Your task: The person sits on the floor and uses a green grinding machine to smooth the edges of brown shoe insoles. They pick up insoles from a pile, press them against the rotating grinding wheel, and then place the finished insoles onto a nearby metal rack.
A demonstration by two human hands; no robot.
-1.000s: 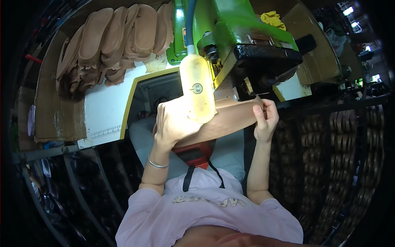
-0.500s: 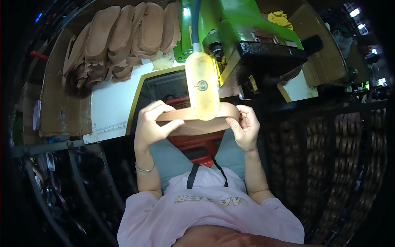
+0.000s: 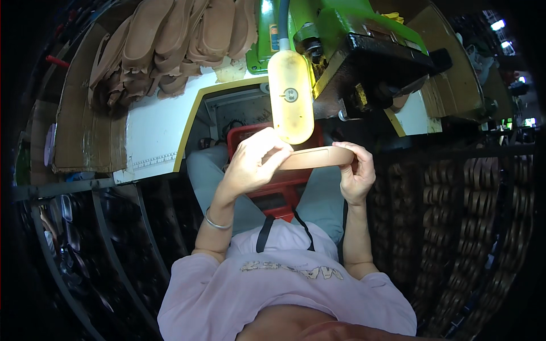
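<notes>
Both hands grip one flat tan leather sole piece (image 3: 311, 157): left hand (image 3: 253, 165) and right hand (image 3: 355, 173) closed on its ends; fingers risk straying toward the green machine (image 3: 341, 45).

Pale pink short-sleeved shirt (image 3: 284, 284), dark neck strap (image 3: 264, 233), thin silver bangle (image 3: 216, 221) on the left wrist.

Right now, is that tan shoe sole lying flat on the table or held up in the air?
Held up. The tan sole is gripped at its ends by the left hand and right hand, above the person's lap.
</notes>
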